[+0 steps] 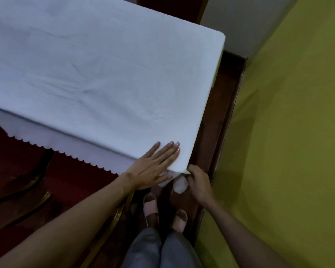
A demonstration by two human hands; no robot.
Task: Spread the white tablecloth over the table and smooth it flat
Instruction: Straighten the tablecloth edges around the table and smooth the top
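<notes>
The white tablecloth (97, 74) lies spread over the desk and hides its top completely; only the cloth's own surface shows. Soft creases run across the middle of the tablecloth, and its scalloped hem (66, 151) hangs down over the near long side. At the far right corner the tablecloth wraps smoothly round the desk's edge.

The left hand (153, 165) lies flat on the tablecloth at the near corner, fingers straight and close together, palm pressing the fabric down right at the edge. The thumb reaches over the hanging part of the tablecloth.

The right hand (198, 180) is just beside that same corner, below the level of the top, its fingers curled round the drooping corner flap of the tablecloth, which bunches out from under the knuckles.

Beneath the corner stand the person's feet in pale open sandals (151, 207), with grey trouser legs (159, 248) below them in the view. Right of the tablecloth runs a dark wooden skirting (226, 113) against a yellow-green wall (288, 132). Left of the hem, under the desk, there is dark red carpet (17, 151) and the gilt frame of a chair (33, 182).
</notes>
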